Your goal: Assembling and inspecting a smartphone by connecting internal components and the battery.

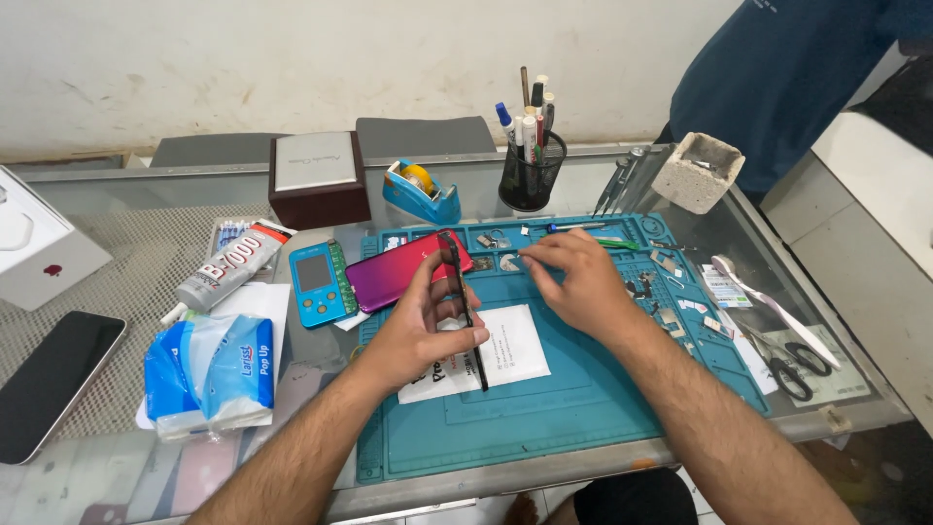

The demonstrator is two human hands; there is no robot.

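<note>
At the table's far edge stand a dark wooden box (318,179), a blue tape dispenser (421,192), a black mesh pen cup (531,171) and a grey block (697,172). Near the left edge lie a black phone (53,381), a blue tissue pack (210,371) and a glue tube (229,267). Scissors (789,367) lie by the right edge.

Matt rubbery mat (583,408); glossy phone back (403,272).
</note>
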